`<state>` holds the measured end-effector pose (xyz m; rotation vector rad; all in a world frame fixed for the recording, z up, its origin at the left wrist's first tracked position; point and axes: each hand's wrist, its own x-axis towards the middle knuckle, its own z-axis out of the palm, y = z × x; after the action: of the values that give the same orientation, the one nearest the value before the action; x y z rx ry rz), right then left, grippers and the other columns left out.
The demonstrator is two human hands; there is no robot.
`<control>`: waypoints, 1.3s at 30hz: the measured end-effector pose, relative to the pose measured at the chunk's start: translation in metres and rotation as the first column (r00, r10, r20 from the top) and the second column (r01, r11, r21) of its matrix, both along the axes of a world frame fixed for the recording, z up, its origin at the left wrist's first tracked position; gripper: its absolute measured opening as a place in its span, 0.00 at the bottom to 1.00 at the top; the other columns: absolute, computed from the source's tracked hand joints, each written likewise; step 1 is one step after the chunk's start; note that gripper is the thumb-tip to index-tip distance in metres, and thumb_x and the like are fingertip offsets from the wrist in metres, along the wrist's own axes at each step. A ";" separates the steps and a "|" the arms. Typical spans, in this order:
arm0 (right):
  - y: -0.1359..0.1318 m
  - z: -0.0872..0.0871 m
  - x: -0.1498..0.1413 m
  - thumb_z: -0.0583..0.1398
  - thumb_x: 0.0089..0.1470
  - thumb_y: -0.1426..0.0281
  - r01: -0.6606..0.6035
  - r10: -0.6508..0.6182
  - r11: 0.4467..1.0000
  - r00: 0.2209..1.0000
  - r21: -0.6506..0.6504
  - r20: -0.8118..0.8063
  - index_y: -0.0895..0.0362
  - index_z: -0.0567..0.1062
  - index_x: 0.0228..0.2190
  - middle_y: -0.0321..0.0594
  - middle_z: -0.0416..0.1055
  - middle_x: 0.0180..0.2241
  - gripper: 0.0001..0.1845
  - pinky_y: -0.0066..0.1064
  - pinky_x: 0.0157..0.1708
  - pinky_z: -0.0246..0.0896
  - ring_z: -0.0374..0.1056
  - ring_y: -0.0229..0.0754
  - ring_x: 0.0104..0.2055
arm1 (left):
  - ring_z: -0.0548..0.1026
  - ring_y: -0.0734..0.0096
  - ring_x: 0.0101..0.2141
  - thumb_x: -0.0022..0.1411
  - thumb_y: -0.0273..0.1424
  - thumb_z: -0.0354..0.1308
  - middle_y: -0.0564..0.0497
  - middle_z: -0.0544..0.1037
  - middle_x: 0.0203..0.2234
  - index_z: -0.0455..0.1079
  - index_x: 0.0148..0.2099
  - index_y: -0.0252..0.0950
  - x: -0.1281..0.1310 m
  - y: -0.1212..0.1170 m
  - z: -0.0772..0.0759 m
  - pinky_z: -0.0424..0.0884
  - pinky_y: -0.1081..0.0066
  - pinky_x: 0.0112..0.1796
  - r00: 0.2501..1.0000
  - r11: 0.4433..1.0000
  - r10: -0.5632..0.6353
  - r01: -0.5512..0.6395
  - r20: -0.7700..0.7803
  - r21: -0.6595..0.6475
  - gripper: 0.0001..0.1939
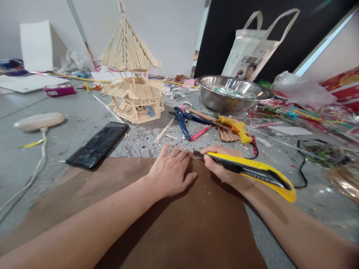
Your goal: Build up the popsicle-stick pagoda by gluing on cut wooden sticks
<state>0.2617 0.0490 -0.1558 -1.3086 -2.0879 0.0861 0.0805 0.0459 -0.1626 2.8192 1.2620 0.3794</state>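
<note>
My left hand [171, 172] lies flat, fingers stretched out, on a brown sheet of board [174, 228] that covers the near floor. My right hand [224, 169] is closed around a yellow utility knife [252, 172], whose tip [198, 154] meets the board's far edge just beside my left fingertips. The knife body points back toward my right forearm.
A wooden stick pagoda model [131, 80] stands ahead, a black phone [98, 145] to its near left. Blue pliers [181, 121], a pink marker [201, 133], a yellow glue gun [237, 127] and a steel bowl [232, 93] lie beyond. A white cabled device [39, 121] rests left.
</note>
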 end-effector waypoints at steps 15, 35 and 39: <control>0.022 -0.004 0.025 0.52 0.46 0.77 0.080 -0.072 0.997 0.955 -0.017 0.289 0.55 0.74 0.37 0.44 0.67 0.43 0.17 0.37 0.43 0.58 0.62 0.46 0.46 | 0.57 0.55 0.52 0.59 0.45 0.41 0.46 0.67 0.48 0.61 0.51 0.36 -0.006 0.001 -0.001 0.44 0.46 0.51 0.999 1.000 0.016 -0.015 0.042 -0.014 0.24; 0.019 0.015 -0.035 0.55 0.49 0.67 0.164 -0.037 0.971 0.820 -0.172 0.572 0.56 0.75 0.28 0.44 0.73 0.30 0.10 0.36 0.35 0.53 0.64 0.47 0.37 | 0.53 0.54 0.55 0.59 0.44 0.42 0.45 0.63 0.52 0.62 0.50 0.37 -0.008 0.001 -0.003 0.46 0.46 0.51 0.997 1.000 0.026 -0.025 0.067 -0.008 0.23; 0.026 0.018 -0.037 0.57 0.46 0.68 0.189 -0.019 0.952 0.820 -0.239 0.572 0.56 0.74 0.26 0.43 0.73 0.30 0.06 0.33 0.31 0.54 0.65 0.46 0.36 | 0.60 0.59 0.50 0.60 0.38 0.43 0.48 0.67 0.48 0.66 0.47 0.39 -0.011 0.007 -0.002 0.54 0.54 0.48 0.980 0.996 0.086 -0.080 0.179 -0.043 0.17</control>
<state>0.2246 0.0745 -0.1375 -1.7946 -2.5616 -0.0620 0.0697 0.0524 -0.1645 2.6383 1.3360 0.5947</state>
